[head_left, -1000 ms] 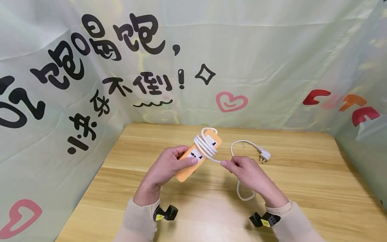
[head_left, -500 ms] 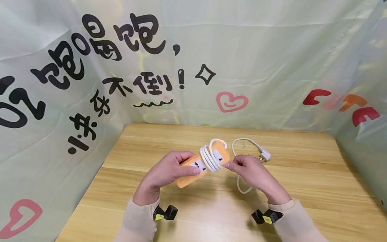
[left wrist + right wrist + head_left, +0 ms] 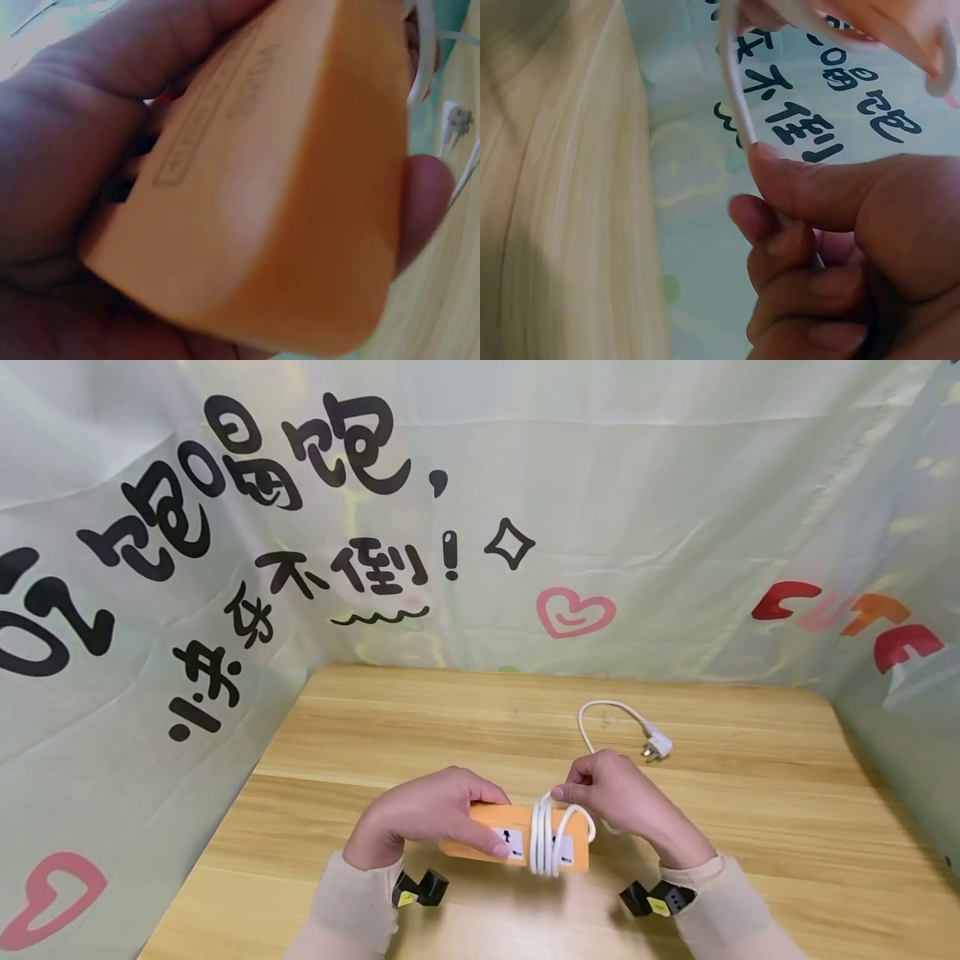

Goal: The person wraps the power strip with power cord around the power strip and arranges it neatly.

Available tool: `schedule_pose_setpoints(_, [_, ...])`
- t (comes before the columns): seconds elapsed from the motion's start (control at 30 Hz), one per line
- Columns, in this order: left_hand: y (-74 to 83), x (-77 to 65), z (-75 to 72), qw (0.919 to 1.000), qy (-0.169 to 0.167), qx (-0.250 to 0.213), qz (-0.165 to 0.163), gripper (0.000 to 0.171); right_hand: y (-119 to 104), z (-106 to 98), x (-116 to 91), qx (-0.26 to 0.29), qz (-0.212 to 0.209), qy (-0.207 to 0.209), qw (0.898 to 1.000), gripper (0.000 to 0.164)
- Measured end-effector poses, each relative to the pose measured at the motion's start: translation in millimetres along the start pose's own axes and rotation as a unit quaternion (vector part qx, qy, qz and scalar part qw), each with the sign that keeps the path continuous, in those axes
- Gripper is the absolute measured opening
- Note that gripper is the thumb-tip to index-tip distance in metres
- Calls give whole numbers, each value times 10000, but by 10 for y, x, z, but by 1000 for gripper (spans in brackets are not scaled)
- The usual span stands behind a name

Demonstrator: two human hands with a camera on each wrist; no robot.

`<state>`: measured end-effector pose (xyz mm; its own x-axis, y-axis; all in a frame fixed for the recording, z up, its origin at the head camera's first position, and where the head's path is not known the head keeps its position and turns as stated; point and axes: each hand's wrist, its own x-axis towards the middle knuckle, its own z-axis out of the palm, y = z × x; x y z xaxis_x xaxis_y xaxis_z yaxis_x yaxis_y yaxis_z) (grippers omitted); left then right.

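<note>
My left hand grips the left end of an orange power strip, thumb across its socket face. In the left wrist view the bare end of the power strip fills the middle, with fingers wrapped about it. White cord is wound in several turns round the strip's right half. My right hand pinches the cord just behind the strip; in the right wrist view the cord runs taut up from thumb and forefinger. Beyond that hand, the cord's free part ends in a white three-pin plug.
A wooden table lies under both hands. Printed cloth walls rise behind it and at both sides. Each wrist wears a small black camera, and the loose cord loops over the table behind my right hand.
The power strip has turned from a steep tilt to nearly level and come nearer to me. My right hand still pinches the cord, now at the strip's far edge. The plug has barely moved.
</note>
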<state>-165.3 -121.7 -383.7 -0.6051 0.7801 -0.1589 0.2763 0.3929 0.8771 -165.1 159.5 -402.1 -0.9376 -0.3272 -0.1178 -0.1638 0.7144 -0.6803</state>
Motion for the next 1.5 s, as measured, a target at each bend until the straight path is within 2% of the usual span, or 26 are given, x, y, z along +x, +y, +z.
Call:
schedule_pose_setpoints(0.1, [-8, 29, 32, 9994, -166, 307, 29, 16, -15, -10, -15, 84, -174, -144, 9997, 24])
schedule_pose_setpoints(0.3, [-23, 81, 71, 9951, -265, 951, 32, 14, -61, -23, -31, 107, -197, -21, 9997, 24])
schedule_pose_setpoints(0.47, [-27, 125, 126, 9910, -198, 1324, -89, 15, -116, -12, -60, 83, -256, 189, 9995, 24])
schedule_pose_setpoints(0.7, [-3, 151, 180, 9836, 74, 1730, -502, 18, -210, 28, -117, 23, -394, 402, 9984, 22])
schedule_pose_setpoints(0.9, [6, 148, 178, 9778, 579, 1724, -1044, 21, -279, 83, -138, 172, -391, 552, 9976, 17])
schedule_pose_setpoints(1.1, [3, 150, 171, 9686, 1096, 1742, -1392, 23, -315, 140, -136, 182, -528, 805, 9952, 11])
schedule_pose_setpoints(1.17, [-3, 155, 176, 9634, 1293, 1776, -1537, 25, -316, 147, -139, 283, -678, 860, 9936, 10])
schedule_pose_setpoints(1.27, [-13, 159, 168, 9551, 1629, 1784, -1715, 27, -307, 162, -152, 426, -1136, 912, 9884, 16])
schedule_pose_setpoints(1.4, [-23, 145, 128, 9489, 2063, 1608, -1766, 26, -310, 184, -169, 592, -1608, 834, 9817, 26])
schedule_pose_setpoints(1.5, [-8, 134, 99, 9463, 2324, 1461, -1710, 27, -332, 187, -179, 823, -1489, 760, 9825, 23])
